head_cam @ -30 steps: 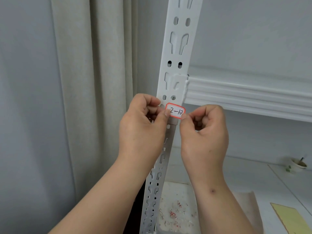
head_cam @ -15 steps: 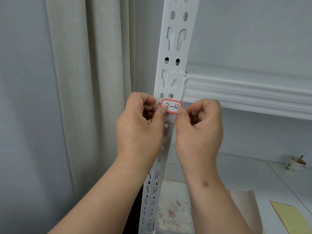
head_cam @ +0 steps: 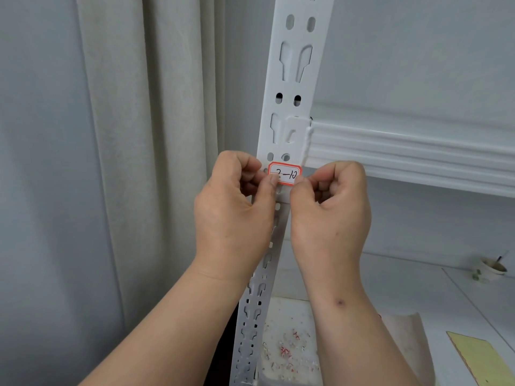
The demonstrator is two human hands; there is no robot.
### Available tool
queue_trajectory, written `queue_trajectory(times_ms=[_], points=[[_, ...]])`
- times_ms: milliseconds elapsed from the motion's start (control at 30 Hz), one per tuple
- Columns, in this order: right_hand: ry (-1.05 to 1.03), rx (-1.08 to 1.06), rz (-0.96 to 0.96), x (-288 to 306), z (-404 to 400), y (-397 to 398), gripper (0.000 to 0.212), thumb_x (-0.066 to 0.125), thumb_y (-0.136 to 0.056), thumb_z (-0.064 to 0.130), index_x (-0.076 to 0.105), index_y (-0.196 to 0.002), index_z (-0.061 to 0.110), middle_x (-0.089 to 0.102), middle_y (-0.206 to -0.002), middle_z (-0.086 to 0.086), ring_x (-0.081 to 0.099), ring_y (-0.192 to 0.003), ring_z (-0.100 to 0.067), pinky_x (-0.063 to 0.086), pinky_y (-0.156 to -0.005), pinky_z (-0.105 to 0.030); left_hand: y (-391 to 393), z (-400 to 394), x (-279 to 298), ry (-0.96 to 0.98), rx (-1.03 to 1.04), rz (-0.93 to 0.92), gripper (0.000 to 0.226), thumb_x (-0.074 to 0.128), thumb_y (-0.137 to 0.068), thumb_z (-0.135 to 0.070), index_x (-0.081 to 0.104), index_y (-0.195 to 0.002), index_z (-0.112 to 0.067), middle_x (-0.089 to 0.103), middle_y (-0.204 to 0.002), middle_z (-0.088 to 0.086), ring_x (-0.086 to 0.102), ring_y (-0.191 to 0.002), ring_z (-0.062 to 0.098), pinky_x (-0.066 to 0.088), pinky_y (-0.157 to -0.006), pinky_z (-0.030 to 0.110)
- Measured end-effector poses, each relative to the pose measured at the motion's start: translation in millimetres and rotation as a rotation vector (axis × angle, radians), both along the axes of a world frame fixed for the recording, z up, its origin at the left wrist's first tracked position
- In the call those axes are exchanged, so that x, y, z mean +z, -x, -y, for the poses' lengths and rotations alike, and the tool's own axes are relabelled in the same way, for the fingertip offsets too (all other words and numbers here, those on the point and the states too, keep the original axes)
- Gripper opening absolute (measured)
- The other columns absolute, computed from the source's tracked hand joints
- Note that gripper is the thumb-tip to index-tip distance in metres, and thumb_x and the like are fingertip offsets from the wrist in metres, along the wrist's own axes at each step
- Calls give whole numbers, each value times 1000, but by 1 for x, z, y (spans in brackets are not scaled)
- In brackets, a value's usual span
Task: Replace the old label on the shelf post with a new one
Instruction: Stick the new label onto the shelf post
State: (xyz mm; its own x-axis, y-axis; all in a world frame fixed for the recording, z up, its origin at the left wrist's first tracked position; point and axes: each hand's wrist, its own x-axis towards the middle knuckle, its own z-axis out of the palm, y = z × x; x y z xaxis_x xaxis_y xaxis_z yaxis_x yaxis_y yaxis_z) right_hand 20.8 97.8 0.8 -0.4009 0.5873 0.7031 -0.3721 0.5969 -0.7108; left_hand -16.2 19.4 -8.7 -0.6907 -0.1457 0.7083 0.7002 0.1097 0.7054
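A white label (head_cam: 287, 174) with a red border and "2-10" handwritten on it lies against the white slotted shelf post (head_cam: 294, 79), just below the shelf beam joint. My left hand (head_cam: 234, 213) pinches the label's left edge between thumb and curled fingers. At the label's lower right corner is the thumb tip of my right hand (head_cam: 331, 213), its fingers curled in. Whether the label is stuck flat to the post cannot be told.
A white ribbed shelf beam (head_cam: 412, 154) runs right from the post. A beige curtain (head_cam: 125, 162) hangs at the left. Below lie a tray of paper scraps (head_cam: 289, 349), a yellow sheet (head_cam: 479, 358) and a small cup (head_cam: 493, 267) on the lower shelf.
Both hands with the label have moved slightly up the post, toward the beam joint. The grip on the label is unchanged.
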Motion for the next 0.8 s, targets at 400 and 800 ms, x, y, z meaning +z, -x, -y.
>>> queue_trajectory(times_ms=[400, 800], points=[[-8, -3, -10, 0, 0, 0, 30, 63, -80, 11, 42, -73, 30, 56, -66, 8, 52, -59, -6, 38, -56, -9, 1, 0, 0, -9, -20, -24, 36, 76, -83, -14, 48, -80, -35, 61, -71, -17, 60, -71, 5, 46, -65, 8], [1, -11, 1, 0, 0, 1, 28, 63, -80, 10, 43, -74, 30, 56, -65, 11, 53, -60, -5, 40, -57, -10, 1, 0, 1, 12, -13, -28, 36, 76, -83, -13, 46, -81, -35, 62, -70, -16, 59, -71, 4, 46, -64, 9]])
